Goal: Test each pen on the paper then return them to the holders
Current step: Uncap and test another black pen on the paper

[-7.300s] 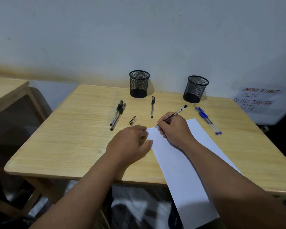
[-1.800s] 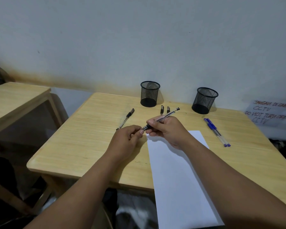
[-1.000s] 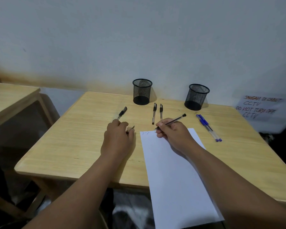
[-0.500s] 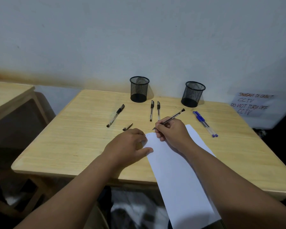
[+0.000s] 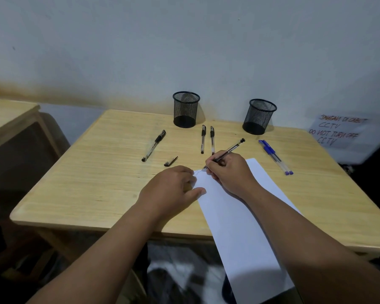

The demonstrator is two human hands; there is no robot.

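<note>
My right hand [image 5: 232, 173] grips a black pen [image 5: 229, 149] with its tip on the top left corner of the white paper [image 5: 239, 227], where a small scribble shows. My left hand [image 5: 172, 191] rests flat on the paper's left edge, thumb out. A loose black pen cap [image 5: 170, 161] lies just beyond my left hand. One capped black pen [image 5: 154, 145] lies to the left, two more black pens [image 5: 207, 139] lie side by side in the middle, and two blue pens [image 5: 274, 156] lie to the right. Two black mesh holders [image 5: 186, 109] [image 5: 259, 116] stand at the back.
The wooden table [image 5: 92, 185] stands against a white wall. The paper hangs over the table's near edge. A handwritten CCTV notice [image 5: 338, 131] is fixed low on the right. Another wooden table [image 5: 7, 115] stands to the left.
My left hand set the cap down on the table and came onto the paper's edge. My right hand lowered the pen tip to the paper and a scribble has appeared.
</note>
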